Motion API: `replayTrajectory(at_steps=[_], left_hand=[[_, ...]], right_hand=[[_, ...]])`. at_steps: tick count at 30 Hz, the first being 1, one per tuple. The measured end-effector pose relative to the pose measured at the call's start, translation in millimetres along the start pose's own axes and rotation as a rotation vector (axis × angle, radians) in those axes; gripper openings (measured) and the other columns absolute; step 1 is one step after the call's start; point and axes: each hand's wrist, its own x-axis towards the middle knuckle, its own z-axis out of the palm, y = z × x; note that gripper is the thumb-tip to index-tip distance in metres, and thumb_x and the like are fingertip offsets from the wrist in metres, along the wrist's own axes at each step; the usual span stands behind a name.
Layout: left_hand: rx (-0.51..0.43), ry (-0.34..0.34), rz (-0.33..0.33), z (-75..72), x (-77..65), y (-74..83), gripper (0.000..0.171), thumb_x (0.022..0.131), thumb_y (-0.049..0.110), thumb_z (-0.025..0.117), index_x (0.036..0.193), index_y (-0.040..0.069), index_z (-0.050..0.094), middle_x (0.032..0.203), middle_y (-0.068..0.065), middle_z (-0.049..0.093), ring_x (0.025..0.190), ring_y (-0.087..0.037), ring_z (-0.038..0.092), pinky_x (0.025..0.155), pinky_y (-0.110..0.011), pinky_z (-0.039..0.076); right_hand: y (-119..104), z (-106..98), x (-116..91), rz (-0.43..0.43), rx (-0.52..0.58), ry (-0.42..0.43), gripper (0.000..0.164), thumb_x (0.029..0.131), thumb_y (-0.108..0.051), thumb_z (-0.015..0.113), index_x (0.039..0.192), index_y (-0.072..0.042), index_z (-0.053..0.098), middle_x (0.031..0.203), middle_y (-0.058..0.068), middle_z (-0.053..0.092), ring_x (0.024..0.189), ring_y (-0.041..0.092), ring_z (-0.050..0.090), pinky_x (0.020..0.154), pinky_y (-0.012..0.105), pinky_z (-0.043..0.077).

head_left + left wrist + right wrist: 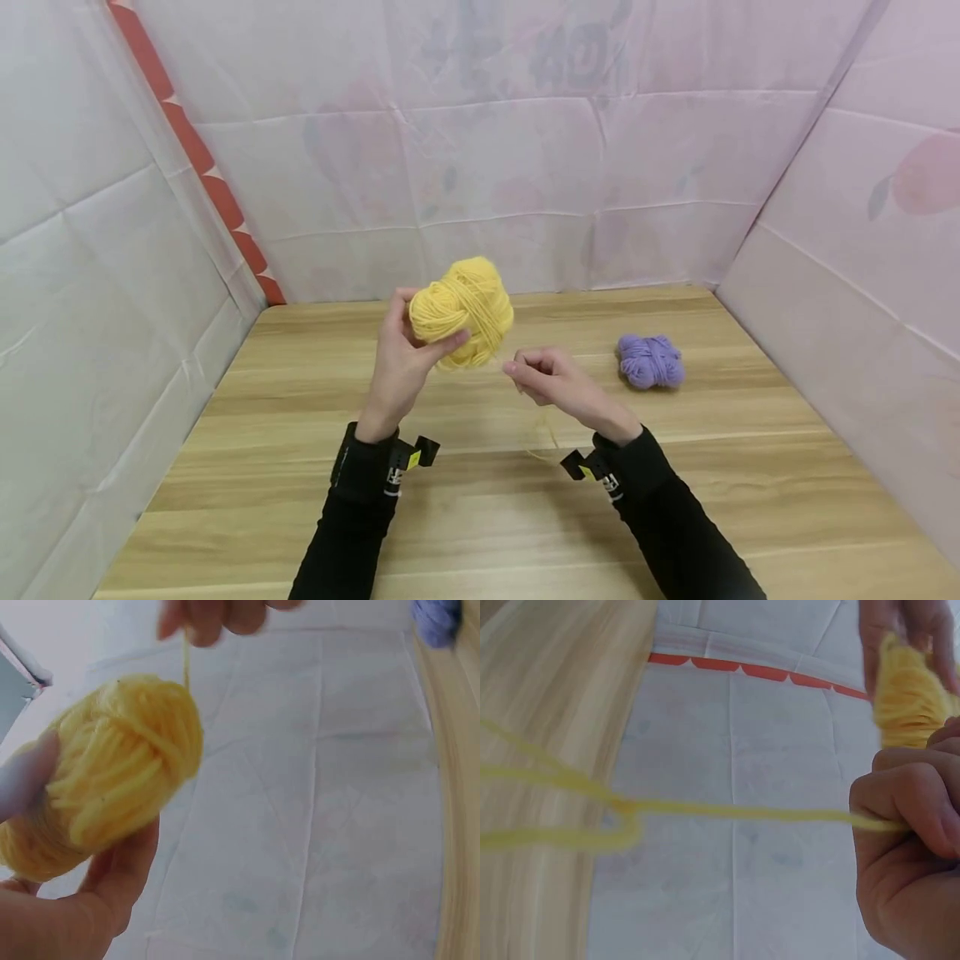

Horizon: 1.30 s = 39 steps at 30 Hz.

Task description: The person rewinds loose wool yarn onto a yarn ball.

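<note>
My left hand (401, 367) grips a yellow ball of yarn (468, 312) above the table, thumb across its front and fingers behind it. Just to the right, my right hand (558, 383) pinches a yellow strand (780, 814) with curled fingers. In the left wrist view, that strand stretches between the yarn ball (124, 757) and the right hand's fingertips. The strand's loose tail hangs below the right hand, with a loop or knot in it visible in the right wrist view.
A purple ball of yarn (651, 362) lies on the wooden table (465, 517) to the right of my right hand. White patterned sheets (495, 167) wall in the back and both sides. A red scalloped strip (198, 154) runs down the back left corner.
</note>
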Motion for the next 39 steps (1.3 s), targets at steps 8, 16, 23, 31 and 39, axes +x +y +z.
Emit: replayTrajectory(at_steps=[8, 16, 23, 31, 39], left_hand=[[0.449, -0.004, 0.107, 2.6, 3.9, -21.7, 0.052, 0.071, 0.0, 0.082, 0.112, 0.0, 0.05, 0.116, -0.016, 0.057, 0.106, -0.028, 0.058, 0.09, -0.043, 0.054], [0.732, -0.222, 0.141, 8.8, 0.2, -27.7, 0.052, 0.065, -0.009, 0.08, 0.109, 0.005, 0.055, 0.114, -0.015, 0.055, 0.11, -0.03, 0.055, 0.101, -0.048, 0.048], [0.767, -0.526, 0.105, 12.8, -2.6, -22.6, 0.051, 0.067, -0.008, 0.079, 0.111, 0.006, 0.056, 0.118, -0.012, 0.059, 0.114, -0.028, 0.057, 0.102, -0.042, 0.049], [0.572, -0.766, 0.146, 13.9, -3.9, -16.6, 0.046, 0.072, -0.002, 0.079, 0.11, 0.009, 0.056, 0.11, -0.003, 0.063, 0.105, -0.015, 0.058, 0.097, -0.029, 0.05], [0.279, -0.784, 0.079, 9.3, -6.3, -7.3, 0.049, 0.075, 0.003, 0.079, 0.116, 0.012, 0.055, 0.115, -0.004, 0.061, 0.109, -0.014, 0.056, 0.097, -0.032, 0.049]], right_hand=[[-12, -13, -15, -0.015, 0.0, 0.015, 0.025, 0.101, -0.023, 0.05, 0.083, -0.007, 0.057, 0.057, -0.001, 0.026, 0.049, 0.016, 0.022, 0.047, 0.028, 0.022], [-24, -28, -28, -0.056, 0.034, 0.133, 0.022, 0.1, -0.022, 0.052, 0.085, -0.006, 0.057, 0.058, 0.0, 0.025, 0.051, 0.018, 0.023, 0.049, 0.03, 0.023], [-25, -37, -31, -0.14, 0.096, 0.2, 0.019, 0.101, -0.016, 0.051, 0.088, -0.005, 0.059, 0.06, 0.001, 0.025, 0.054, 0.019, 0.022, 0.053, 0.03, 0.023], [-13, -34, -20, -0.166, 0.099, 0.279, 0.016, 0.099, -0.016, 0.054, 0.09, -0.006, 0.063, 0.059, -0.001, 0.028, 0.052, 0.017, 0.024, 0.051, 0.029, 0.022], [5, -23, -4, -0.07, -0.007, 0.262, 0.021, 0.097, -0.022, 0.058, 0.093, -0.002, 0.064, 0.059, -0.004, 0.04, 0.052, 0.011, 0.034, 0.048, 0.026, 0.028]])
